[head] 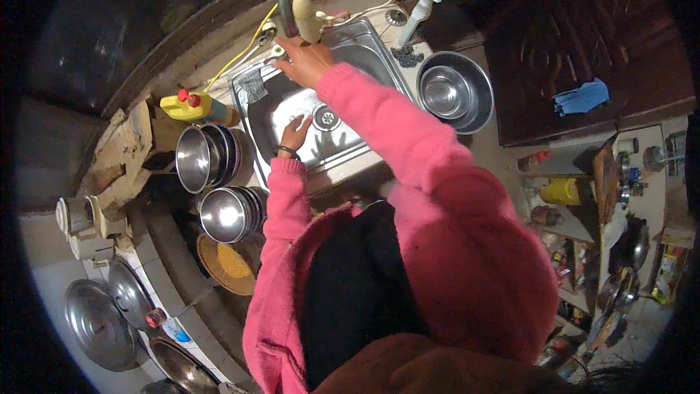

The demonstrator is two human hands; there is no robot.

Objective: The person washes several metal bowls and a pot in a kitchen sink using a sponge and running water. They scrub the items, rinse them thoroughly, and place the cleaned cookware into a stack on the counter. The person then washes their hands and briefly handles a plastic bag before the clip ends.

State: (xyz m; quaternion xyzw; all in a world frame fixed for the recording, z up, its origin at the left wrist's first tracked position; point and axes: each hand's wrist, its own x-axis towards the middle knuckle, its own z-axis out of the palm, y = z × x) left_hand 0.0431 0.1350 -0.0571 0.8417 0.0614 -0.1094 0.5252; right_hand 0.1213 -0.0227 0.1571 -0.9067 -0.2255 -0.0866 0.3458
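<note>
My left hand (296,133) is low over the stainless steel sink basin (284,93), left of the drain strainer (327,118). Its fingers are apart with nothing in them, and a dark band circles the wrist. At the sink's back edge, my right hand (309,61) reaches in beside the dark faucet pipe (284,0). Its thumb and fingers spread around a small whitish fitting (278,52); whether they grip it is hidden. A grey cloth (253,86) lies over the sink's left rim.
Left of the sink are a yellow bottle with a red cap (188,106), stacked steel bowls (194,158) and more bowls (224,213). Nested steel bowls (470,115), a spray bottle (420,13) and a dark scouring pad (407,56) stand on the right. A blue cloth (582,97) lies farther right.
</note>
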